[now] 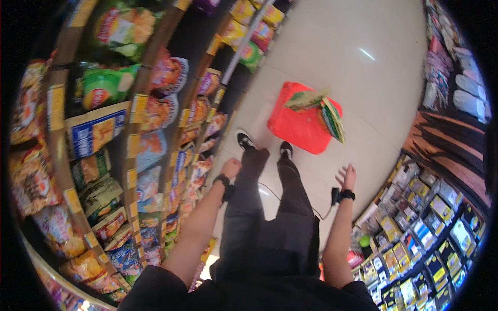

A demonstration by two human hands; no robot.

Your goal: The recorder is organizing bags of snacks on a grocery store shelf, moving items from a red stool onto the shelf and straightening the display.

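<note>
My left hand (231, 168) hangs beside my left thigh with its fingers curled in and nothing visible in it. A black band (224, 187) circles that wrist. On the other side, my right hand (347, 177) is held out in the air, fingers apart and holding nothing. Its wrist also wears a black band (346, 194), with a small black device (335, 196) and a cable (328, 213). On the floor before my shoes (286, 149) sits a red plastic item (290, 130), a basket or a stool. Two green and yellow packets (305, 100) (332, 121) lie on or in it.
Shelves of bagged snacks (97, 134) with yellow price tags (139, 109) run along my left. To my right are racks of small boxed goods (414, 229), dark-striped brown material (447, 155) and pale slipper-like items (469, 91). The tiled floor (362, 89) lies between.
</note>
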